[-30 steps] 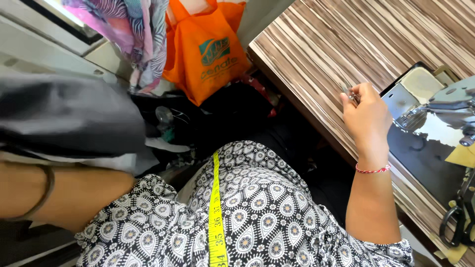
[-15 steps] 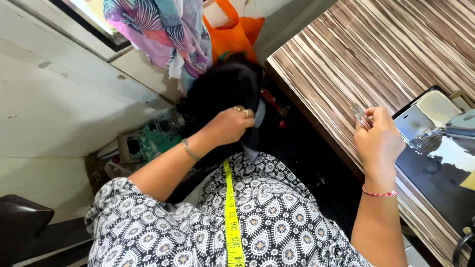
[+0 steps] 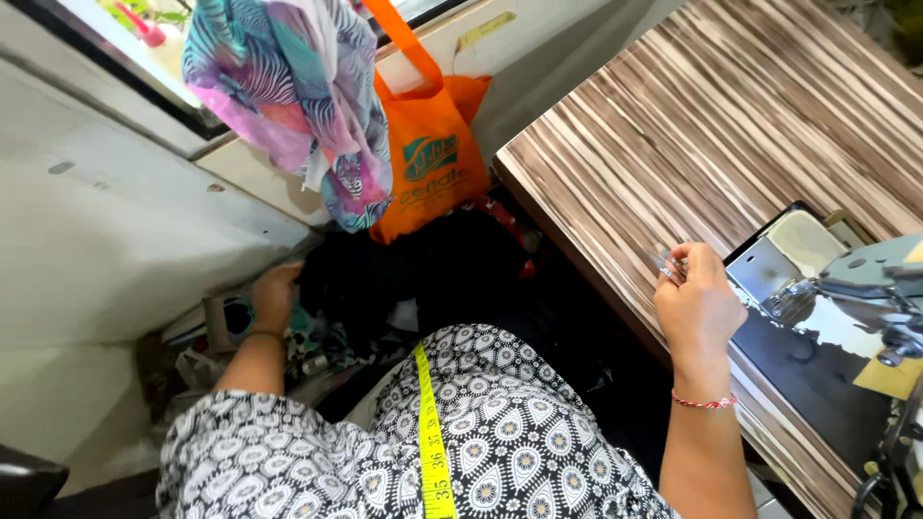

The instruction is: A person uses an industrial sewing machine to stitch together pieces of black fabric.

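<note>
At the near edge of the striped wooden table, I see the right hand raised, its fingers pressed together and pinching a small metal tool just above the tabletop. Left of the table, down by the floor, the left hand grips a heap of black cloth, fingers curled into it. An orange bag hangs beside the table's left edge. 1 yellow measuring tape lies across my patterned lap.
</note>
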